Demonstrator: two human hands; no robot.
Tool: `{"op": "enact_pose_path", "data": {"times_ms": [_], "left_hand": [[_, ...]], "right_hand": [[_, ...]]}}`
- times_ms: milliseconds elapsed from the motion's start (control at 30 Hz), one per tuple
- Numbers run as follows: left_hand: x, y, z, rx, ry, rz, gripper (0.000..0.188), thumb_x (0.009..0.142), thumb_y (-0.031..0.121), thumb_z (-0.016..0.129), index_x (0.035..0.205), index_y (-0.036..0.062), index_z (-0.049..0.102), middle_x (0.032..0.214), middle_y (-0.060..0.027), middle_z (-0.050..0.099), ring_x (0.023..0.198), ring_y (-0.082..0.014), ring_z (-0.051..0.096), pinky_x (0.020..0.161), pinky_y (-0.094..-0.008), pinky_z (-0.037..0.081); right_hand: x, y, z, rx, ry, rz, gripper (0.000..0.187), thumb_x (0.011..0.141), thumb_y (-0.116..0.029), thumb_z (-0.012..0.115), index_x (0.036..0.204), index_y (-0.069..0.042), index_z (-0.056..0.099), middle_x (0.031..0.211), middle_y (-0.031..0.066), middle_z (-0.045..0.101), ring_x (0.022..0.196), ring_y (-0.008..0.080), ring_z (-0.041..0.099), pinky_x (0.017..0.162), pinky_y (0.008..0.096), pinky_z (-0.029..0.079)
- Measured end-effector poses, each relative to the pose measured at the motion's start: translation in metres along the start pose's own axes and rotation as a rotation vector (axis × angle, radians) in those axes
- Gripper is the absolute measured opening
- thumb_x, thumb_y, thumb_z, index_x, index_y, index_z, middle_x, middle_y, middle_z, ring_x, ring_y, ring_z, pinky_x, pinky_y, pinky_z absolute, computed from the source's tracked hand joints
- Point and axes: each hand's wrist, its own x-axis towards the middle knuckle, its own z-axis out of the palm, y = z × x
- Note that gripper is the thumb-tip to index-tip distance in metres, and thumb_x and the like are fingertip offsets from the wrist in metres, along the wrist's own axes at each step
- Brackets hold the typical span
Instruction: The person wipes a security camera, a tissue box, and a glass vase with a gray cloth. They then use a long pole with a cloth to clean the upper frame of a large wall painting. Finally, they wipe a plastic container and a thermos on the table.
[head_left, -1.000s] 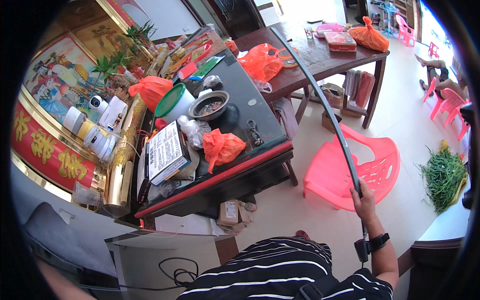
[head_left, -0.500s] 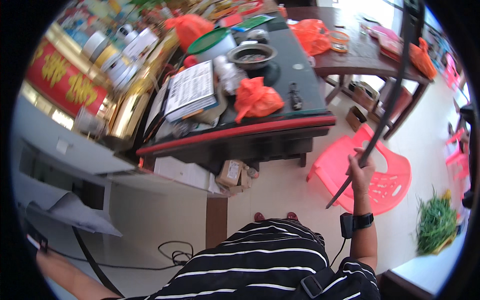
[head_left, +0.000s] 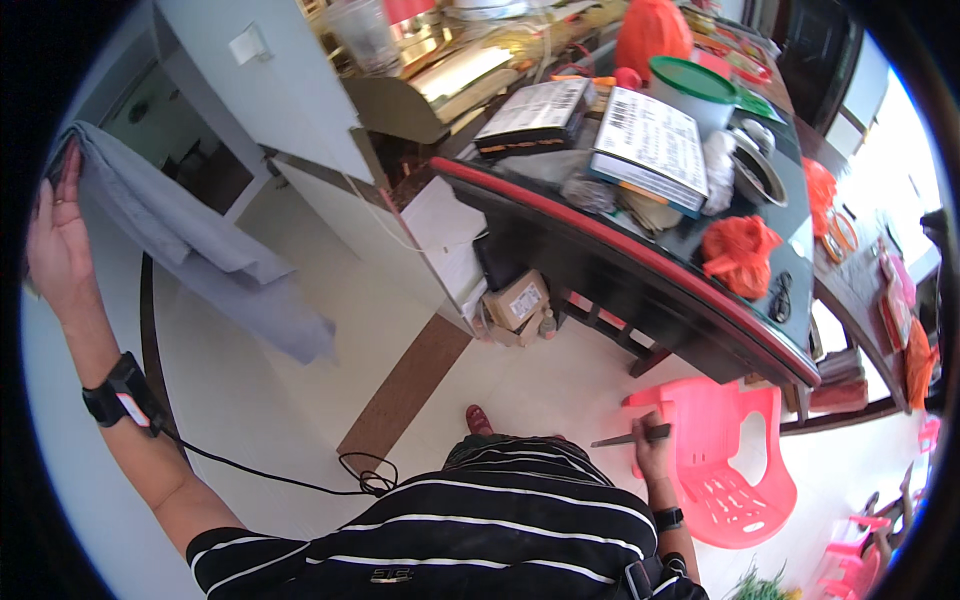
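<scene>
My left hand (head_left: pixel 62 240) is raised at the far left, its fingers stretched upward. It meets the top of a grey-blue cloth curtain (head_left: pixel 215 250), which slants down across a doorway; no grip on the cloth shows. Low on the right, my right hand (head_left: pixel 652 455) is closed around a long dark bar (head_left: pixel 612 440). Only a short length of the bar is visible now, beside the back of a pink plastic chair (head_left: pixel 715 440).
A dark table (head_left: pixel 640 270) with a red edge holds books (head_left: pixel 655 145), an orange-red bag (head_left: pixel 740 255), a green-lidded tub (head_left: pixel 690 85) and a metal bowl (head_left: pixel 760 175). Cardboard boxes (head_left: pixel 518 300) sit below it. A black cable (head_left: pixel 270 475) runs from my left wrist.
The view has turned left. My left hand has risen from the lower left to the curtain. My right hand, still around the bar, sits lower, and the bar shows shorter.
</scene>
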Motion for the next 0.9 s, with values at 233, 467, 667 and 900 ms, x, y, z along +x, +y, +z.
{"op": "enact_pose_path", "data": {"times_ms": [233,467,667,900], "left_hand": [[-0.014,-0.068,-0.095,-0.11,-0.097,-0.183,0.02,0.1,0.004,0.041,0.113,-0.0082,0.049,0.121,-0.0245,0.055,0.12,-0.0345,0.054,0.111,-0.0448,0.039],[-0.05,-0.137,-0.147,-0.55,-0.317,-0.588,0.021,0.1,0.009,0.044,0.115,-0.0011,0.054,0.116,-0.0142,0.06,0.109,-0.0252,0.057,0.102,-0.0389,0.043],[-0.077,-0.18,-0.183,-0.593,-0.263,-0.755,0.024,0.1,0.012,0.044,0.119,-0.0002,0.053,0.117,-0.0104,0.058,0.109,-0.0213,0.053,0.099,-0.0371,0.04],[-0.1,-0.191,-0.224,-0.456,-0.16,-0.849,0.028,0.101,0.012,0.043,0.125,-0.0012,0.048,0.122,-0.0108,0.056,0.119,-0.0213,0.049,0.105,-0.0376,0.036]], "right_hand": [[0.049,0.0,0.097,-0.482,-0.438,0.018,0.035,0.08,-0.035,0.075,0.078,-0.004,0.059,0.079,0.0179,0.064,0.071,0.0369,0.063,0.062,0.0451,0.05],[0.131,0.026,0.219,-0.45,-0.44,-0.052,0.032,0.071,-0.026,0.082,0.077,-0.003,0.061,0.078,0.0183,0.063,0.072,0.0363,0.062,0.065,0.0439,0.05],[0.192,0.042,0.311,-0.358,-0.57,0.017,0.048,0.069,-0.028,0.081,0.096,0.006,0.061,0.09,0.0254,0.066,0.086,0.0399,0.065,0.075,0.0457,0.053],[0.228,0.055,0.387,-0.444,-0.343,-0.137,0.021,0.068,-0.011,0.069,0.087,-0.003,0.065,0.08,0.0179,0.066,0.078,0.0364,0.065,0.07,0.0429,0.052]]}}
